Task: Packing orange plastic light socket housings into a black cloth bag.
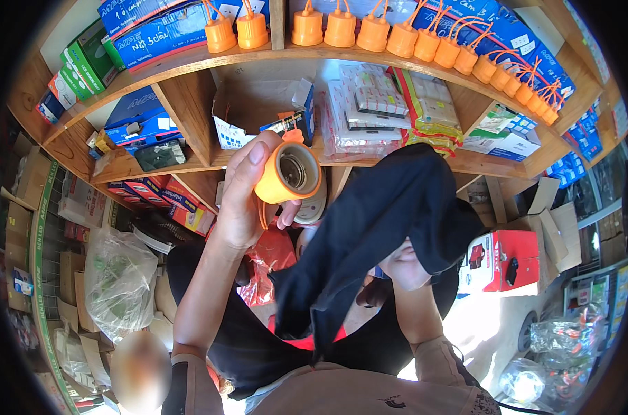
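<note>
In my left hand point(246, 192) is an orange lamp socket point(277, 181), its round open end and metal screw thread facing up towards me. An orange wire hangs below it. My right hand point(408, 262) holds a black cloth point(365, 223), which drapes over the fingers and hides part of them; its loose end hangs down over my lap. Beyond both hands, a row of similar orange lamp sockets point(341, 28) with wire loops stands along the upper edge of the wooden shelf point(277, 56).
Shelf compartments ahead hold an open cardboard box point(257, 104), plastic-wrapped white packs point(376, 98) and blue boxes point(163, 33). A clear plastic bag point(119, 280) lies at the left. A red and white box point(505, 262) stands at the right, near bagged goods point(568, 332).
</note>
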The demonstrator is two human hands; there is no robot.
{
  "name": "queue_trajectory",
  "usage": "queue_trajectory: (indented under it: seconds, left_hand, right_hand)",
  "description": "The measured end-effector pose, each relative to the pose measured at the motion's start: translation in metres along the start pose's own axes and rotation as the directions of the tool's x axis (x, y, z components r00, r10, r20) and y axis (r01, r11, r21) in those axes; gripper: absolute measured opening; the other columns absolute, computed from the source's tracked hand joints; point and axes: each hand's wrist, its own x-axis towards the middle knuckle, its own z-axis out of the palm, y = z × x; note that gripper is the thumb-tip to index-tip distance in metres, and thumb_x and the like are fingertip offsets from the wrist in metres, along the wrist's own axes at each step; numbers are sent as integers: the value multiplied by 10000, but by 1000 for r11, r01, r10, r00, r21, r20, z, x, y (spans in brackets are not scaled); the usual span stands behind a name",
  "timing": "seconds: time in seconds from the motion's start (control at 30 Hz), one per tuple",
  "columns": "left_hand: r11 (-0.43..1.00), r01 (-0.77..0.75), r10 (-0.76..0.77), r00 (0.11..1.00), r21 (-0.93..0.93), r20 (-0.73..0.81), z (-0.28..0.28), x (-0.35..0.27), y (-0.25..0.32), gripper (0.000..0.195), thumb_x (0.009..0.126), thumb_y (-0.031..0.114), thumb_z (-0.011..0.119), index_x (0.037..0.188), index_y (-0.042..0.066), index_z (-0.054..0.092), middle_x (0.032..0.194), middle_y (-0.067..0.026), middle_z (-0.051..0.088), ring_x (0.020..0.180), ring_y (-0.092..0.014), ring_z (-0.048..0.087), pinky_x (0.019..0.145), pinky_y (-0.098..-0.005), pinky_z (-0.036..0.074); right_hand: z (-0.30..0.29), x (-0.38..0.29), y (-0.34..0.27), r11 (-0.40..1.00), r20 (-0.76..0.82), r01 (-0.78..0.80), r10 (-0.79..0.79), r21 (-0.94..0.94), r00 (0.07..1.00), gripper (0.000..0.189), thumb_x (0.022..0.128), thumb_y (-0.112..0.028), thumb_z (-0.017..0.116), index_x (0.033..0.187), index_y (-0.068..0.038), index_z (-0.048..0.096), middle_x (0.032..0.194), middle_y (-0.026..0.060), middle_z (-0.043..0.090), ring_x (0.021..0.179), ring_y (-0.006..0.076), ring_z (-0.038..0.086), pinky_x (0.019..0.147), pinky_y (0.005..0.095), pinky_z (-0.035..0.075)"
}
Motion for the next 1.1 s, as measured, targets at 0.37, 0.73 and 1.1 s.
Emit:
queue_trajectory:
  seconds: [0.37, 0.73, 1.1]
  left_hand:
    - [990, 53, -55, 998, -130, -13, -11, -3, 2, 597, 1013, 536, 413, 1156, -25, 560, 675, -107, 596, 453, -153, 527, 372, -252, 394]
    - [896, 346, -281, 927, -277, 250, -17, -2, 10, 812, 1001, 668, 181, 998, -57, 547, 843, -251, 665, 503, -289, 668, 319, -300, 498]
    - [918, 307, -326, 945, -251, -36, 2, 13, -19, 642, 1024, 589, 338, 1125, -2, 569, 1020, -205, 649, 867, -293, 702, 744, -462, 616]
  right_hand:
    - [-4, 11, -13, 994, 163, -65, 80, -92, 983, 545, 743, 9, 764, 1266, -47, 621, 1173, 95, 650, 1014, 196, 619, 877, 313, 500]
    - [2, 12, -44, 971, 296, -90, 154, -220, 943, 559, 741, 8, 765, 1278, -54, 619, 1172, 96, 651, 1003, 198, 616, 878, 298, 495]
    - [3, 43, -47, 834, 223, -506, 548, -220, 806, 562, 745, -10, 759, 1287, -61, 615, 1181, 110, 646, 996, 218, 616, 889, 287, 485]
